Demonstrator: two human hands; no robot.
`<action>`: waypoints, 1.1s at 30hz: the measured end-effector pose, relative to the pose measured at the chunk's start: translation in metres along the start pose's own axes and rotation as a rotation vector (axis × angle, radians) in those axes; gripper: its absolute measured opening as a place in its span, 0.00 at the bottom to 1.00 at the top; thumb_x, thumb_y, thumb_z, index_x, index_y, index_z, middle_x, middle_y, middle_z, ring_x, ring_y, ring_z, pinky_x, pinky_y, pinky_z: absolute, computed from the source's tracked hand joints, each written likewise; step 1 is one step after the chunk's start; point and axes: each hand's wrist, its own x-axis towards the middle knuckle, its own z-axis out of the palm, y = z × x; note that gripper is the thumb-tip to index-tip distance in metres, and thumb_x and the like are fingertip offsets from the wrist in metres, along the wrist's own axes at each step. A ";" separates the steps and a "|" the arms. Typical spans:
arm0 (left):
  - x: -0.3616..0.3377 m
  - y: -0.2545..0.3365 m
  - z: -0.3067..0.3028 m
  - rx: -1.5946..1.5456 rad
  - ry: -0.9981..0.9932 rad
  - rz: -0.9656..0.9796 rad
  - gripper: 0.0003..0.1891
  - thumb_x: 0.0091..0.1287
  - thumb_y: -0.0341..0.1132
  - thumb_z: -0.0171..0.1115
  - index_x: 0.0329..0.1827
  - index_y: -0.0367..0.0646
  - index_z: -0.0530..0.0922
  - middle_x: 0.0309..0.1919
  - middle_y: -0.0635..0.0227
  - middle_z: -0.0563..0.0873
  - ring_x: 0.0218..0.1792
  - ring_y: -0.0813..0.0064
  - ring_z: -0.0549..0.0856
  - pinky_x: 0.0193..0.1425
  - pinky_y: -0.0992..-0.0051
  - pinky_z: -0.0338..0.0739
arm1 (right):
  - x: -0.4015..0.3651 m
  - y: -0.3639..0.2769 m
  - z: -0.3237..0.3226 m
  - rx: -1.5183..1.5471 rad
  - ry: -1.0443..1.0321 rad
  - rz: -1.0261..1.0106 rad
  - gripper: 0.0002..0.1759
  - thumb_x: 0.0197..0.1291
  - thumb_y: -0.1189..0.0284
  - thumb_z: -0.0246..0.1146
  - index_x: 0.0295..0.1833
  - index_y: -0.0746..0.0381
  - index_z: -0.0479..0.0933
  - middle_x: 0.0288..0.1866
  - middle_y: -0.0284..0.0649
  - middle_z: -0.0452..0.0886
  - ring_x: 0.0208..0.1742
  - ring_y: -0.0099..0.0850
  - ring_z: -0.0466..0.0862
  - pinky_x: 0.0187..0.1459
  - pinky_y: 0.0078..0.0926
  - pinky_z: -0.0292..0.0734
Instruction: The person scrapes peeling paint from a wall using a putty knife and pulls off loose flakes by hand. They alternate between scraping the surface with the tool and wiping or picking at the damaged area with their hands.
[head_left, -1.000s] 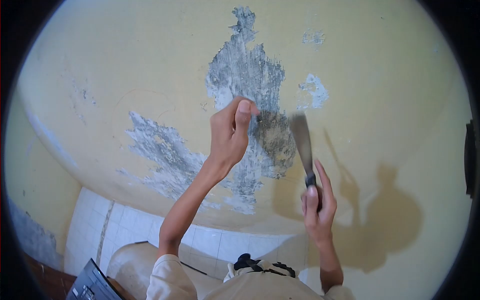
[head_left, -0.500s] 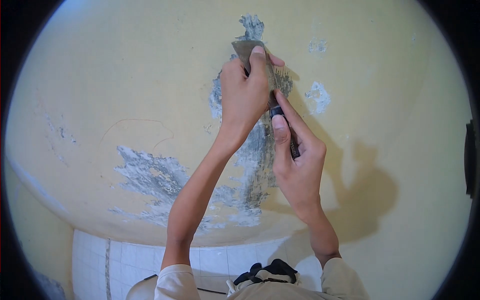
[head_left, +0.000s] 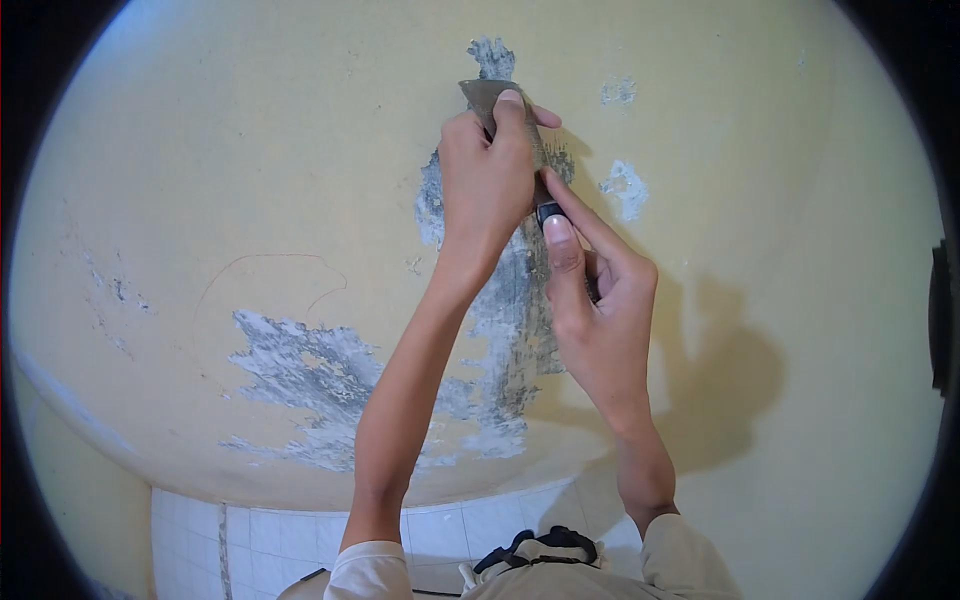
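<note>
A putty knife (head_left: 483, 94) with a wide metal blade and a dark handle lies tilted against the yellow wall (head_left: 760, 150). My left hand (head_left: 487, 190) is closed on the blade, with its thumb on the metal near the wide edge. Lower down, my right hand (head_left: 608, 325) wraps round the handle, its index finger stretched along toward the blade. The blade's edge sits at the lower end of a small bare grey patch (head_left: 492, 58). Part of the blade is hidden behind my left hand.
Below my hands a long stripped grey patch (head_left: 510, 320) runs down the wall. Another rough patch (head_left: 310, 370) lies at lower left, and a small chipped spot (head_left: 626, 190) is to the right. White floor tiles (head_left: 280, 535) show along the wall's foot.
The blade has moved slightly up the wall, covering more of the small top patch's lower end. Both hands keep their hold. The view has shifted a little.
</note>
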 end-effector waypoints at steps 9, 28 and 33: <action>-0.004 0.009 0.000 0.035 0.006 -0.007 0.22 0.75 0.46 0.48 0.37 0.38 0.85 0.19 0.72 0.79 0.14 0.85 0.71 0.15 0.80 0.59 | 0.005 -0.011 -0.008 0.089 -0.044 0.062 0.21 0.73 0.69 0.57 0.65 0.71 0.74 0.24 0.31 0.71 0.24 0.15 0.63 0.26 0.19 0.63; -0.015 0.010 0.007 0.011 0.042 -0.092 0.20 0.74 0.43 0.50 0.38 0.37 0.85 0.23 0.69 0.82 0.18 0.82 0.76 0.17 0.81 0.66 | 0.013 -0.005 -0.024 0.058 -0.137 -0.033 0.22 0.75 0.65 0.56 0.68 0.66 0.74 0.22 0.24 0.67 0.20 0.13 0.59 0.20 0.19 0.55; -0.006 0.009 0.010 0.068 0.092 -0.041 0.21 0.74 0.42 0.48 0.36 0.35 0.85 0.21 0.66 0.81 0.20 0.78 0.77 0.24 0.75 0.71 | 0.013 -0.010 -0.022 0.125 -0.137 0.032 0.23 0.75 0.65 0.56 0.68 0.66 0.73 0.22 0.24 0.67 0.21 0.13 0.60 0.21 0.18 0.56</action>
